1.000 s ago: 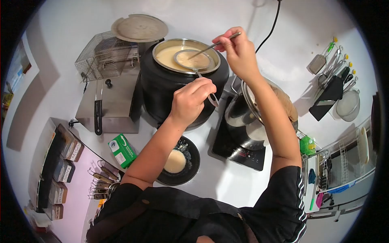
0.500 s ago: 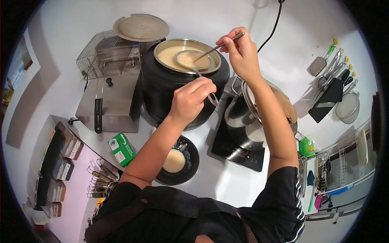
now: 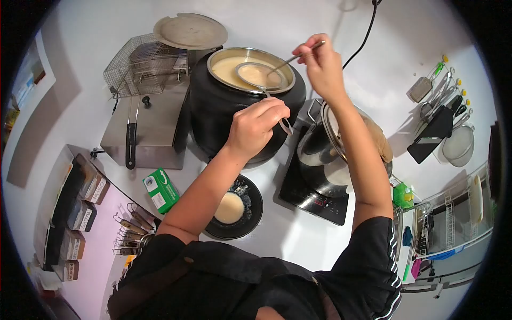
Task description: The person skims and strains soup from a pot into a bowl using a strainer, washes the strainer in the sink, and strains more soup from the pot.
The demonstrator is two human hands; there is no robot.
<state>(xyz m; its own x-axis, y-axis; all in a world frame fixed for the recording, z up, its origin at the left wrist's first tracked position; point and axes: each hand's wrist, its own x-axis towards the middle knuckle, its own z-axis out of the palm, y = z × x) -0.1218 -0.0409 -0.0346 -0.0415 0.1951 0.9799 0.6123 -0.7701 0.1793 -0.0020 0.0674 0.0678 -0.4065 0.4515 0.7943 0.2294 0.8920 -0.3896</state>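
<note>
Head view: left hand had fingers closed round the handle of a round strainer, held in the mouth of a black soup kettle of creamy liquid. Right hand pinched a thin metal utensil, lower end within strainer rim.

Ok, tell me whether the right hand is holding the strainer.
No: the left hand grips the strainer by its handle, while the right hand holds a thin utensil.
</note>
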